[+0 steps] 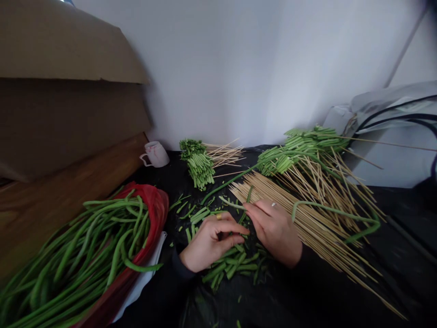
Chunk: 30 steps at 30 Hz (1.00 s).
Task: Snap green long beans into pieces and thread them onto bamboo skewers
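Note:
My right hand point(273, 232) is closed around a long green bean point(334, 209). One pale end of that bean sticks out past the fingertips, and its long tail bends away to the right over the skewers. Close beside it, my left hand point(215, 241) has thumb and forefinger pinched together; whatever lies between them is too small to make out. Cut bean pieces point(235, 264) lie in a loose pile beneath both hands, with more pieces point(200, 215) scattered just beyond. Bare wooden skewers point(321, 228) spread out to the right of my right hand.
A red bag point(159, 200) full of long beans point(75, 255) stands at left. Bundles of skewered bean pieces point(200, 168) point(300, 150) lie near the wall. A mug point(157, 154), a cardboard box point(68, 109) and a white plastic bag point(385, 100) surround the black-covered surface point(205, 305).

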Available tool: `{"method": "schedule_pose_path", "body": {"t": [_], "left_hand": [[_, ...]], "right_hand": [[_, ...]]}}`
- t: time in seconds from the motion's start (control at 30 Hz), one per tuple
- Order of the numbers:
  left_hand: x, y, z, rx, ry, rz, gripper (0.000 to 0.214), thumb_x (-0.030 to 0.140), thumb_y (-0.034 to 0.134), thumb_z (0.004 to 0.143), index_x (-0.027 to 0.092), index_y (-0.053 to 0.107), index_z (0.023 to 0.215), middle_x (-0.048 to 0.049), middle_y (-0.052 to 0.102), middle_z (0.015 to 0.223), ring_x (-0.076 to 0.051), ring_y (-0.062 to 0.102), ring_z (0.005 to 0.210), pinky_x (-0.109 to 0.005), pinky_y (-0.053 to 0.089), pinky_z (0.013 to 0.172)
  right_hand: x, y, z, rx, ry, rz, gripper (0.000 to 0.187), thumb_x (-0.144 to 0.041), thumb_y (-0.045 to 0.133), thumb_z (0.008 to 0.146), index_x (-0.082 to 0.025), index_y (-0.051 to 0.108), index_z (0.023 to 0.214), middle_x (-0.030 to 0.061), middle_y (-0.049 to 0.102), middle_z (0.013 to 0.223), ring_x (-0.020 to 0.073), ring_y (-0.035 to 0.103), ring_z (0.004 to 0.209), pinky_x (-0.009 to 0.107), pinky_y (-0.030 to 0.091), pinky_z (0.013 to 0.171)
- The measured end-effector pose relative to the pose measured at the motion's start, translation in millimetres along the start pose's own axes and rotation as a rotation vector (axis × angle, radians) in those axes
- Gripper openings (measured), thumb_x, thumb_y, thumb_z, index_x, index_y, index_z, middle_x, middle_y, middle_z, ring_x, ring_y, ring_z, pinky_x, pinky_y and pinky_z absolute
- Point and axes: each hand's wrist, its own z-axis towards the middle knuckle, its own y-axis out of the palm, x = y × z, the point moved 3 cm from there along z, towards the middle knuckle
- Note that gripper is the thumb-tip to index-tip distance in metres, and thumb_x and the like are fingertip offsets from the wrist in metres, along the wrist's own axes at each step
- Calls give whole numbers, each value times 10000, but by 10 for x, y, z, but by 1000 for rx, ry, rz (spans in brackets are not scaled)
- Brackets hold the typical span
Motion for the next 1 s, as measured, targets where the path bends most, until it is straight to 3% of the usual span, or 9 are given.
{"method": "schedule_pose_path", "body": {"t": [0.13,0.23,0.3,0.5,0.77,0.87,1.0], "left_hand": [[-49,-170,-5,295,49,211,80,230,709,822,170,753,791,-26,623,720,-117,546,621,-235,420,579],[-83,-241,-14,398,101,402,155,205,666,859,184,748,988,-35,614,785,-135,572,708,-251,453,653],[-113,-238,-10,359,131,486,212,204,648,871,184,729,1067,-48,609,841,-147,586,766,-260,470,689],[-179,-179,-15,238,157,623,182,258,588,912,177,731,990,-55,604,862,-160,591,789,-277,484,709],[-124,-100,-20,134,133,599,192,244,539,936,191,719,976,-55,637,857,-160,603,778,-270,476,724],[-47,-115,-21,171,142,469,154,214,588,907,194,735,950,-51,668,844,-156,623,773,-256,483,724],[14,-155,-23,297,96,264,89,210,688,836,203,764,881,-48,692,827,-157,643,763,-244,495,710]], "right_hand": [[-31,-25,23,-9,-64,15,245,-118,489,932,-110,692,1070,93,643,847,225,566,827,368,443,765],[-54,-32,29,-28,-118,-17,255,-128,482,937,-111,684,1092,92,651,863,226,552,807,380,428,751],[-66,-35,28,-35,-157,-41,257,-145,480,941,-105,677,1102,96,657,882,232,549,815,394,417,760],[-97,-63,32,-13,-200,-82,250,-177,466,956,-114,668,1089,95,666,904,228,544,826,402,388,769],[-198,18,1,-119,-265,-138,248,-145,453,953,-120,654,1096,84,657,833,228,551,808,419,387,759],[-216,-1,8,-70,-211,-30,223,-131,457,948,-132,659,1040,62,654,785,201,581,768,398,421,772],[-261,-95,32,104,-105,163,205,-86,480,933,-135,659,1019,67,700,828,176,631,771,338,479,762]]}}
